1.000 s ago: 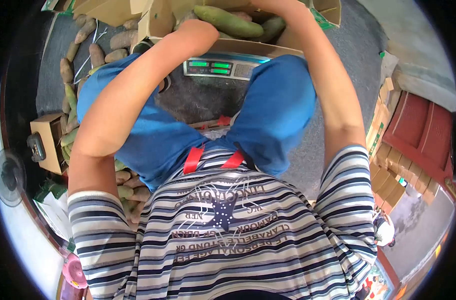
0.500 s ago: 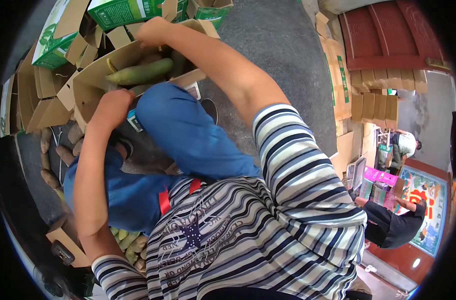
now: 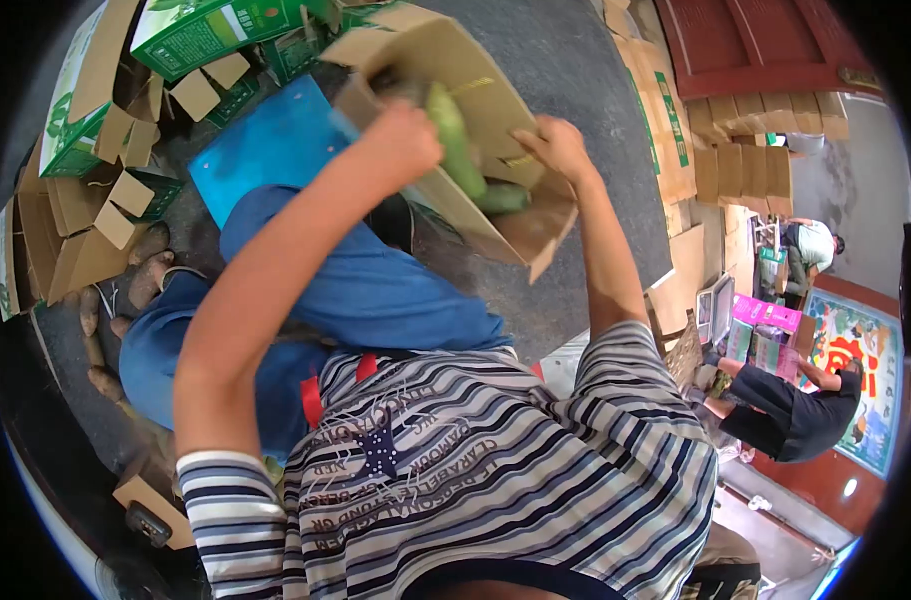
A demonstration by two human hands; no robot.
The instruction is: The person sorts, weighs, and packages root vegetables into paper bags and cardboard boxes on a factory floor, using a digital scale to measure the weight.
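Both grips [image 3: 560,150] forward, clasping carton [image 3: 487,100]

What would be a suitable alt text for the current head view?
A person's left hand and right hand grip an open cardboard box with long green produce inside. A blue panel lies left of the box, with green-printed cartons at the upper left.

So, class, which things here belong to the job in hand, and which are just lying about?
In the job:
open cardboard box
green vegetables inside
left hand and right hand, gripping the box
perhaps the blue platform

Apparently lying about:
green printed cartons
brown tubers
stacked brown boxes
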